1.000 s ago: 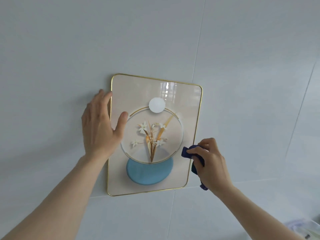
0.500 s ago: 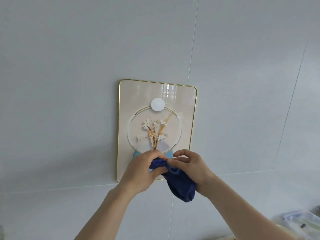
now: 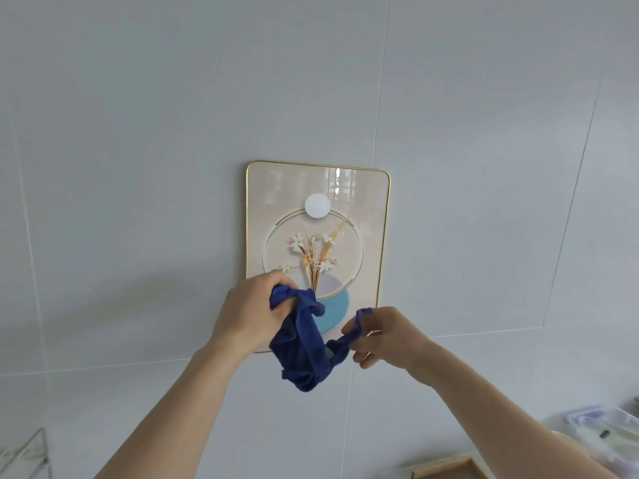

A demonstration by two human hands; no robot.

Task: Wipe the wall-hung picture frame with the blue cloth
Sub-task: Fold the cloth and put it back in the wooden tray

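The picture frame (image 3: 345,188) hangs on the pale wall, gold-edged, with a flower print, a white disc and a light blue shape. In front of its lower part I hold the blue cloth (image 3: 304,350) between both hands, away from the glass. My left hand (image 3: 249,312) is bunched around one end of the cloth. My right hand (image 3: 387,337) pinches the other end between thumb and fingers. The cloth sags in a loop between them and hides the frame's bottom edge.
Grey wall panels (image 3: 138,167) surround the frame. A clear plastic box (image 3: 601,430) sits at the lower right, a wooden tray edge (image 3: 446,468) at the bottom, and a glass-like object (image 3: 24,454) at the lower left corner.
My left hand left the frame's left edge and came down to take the cloth. Both hands then drew apart, spreading the cloth between them. The view pulled back from the wall.
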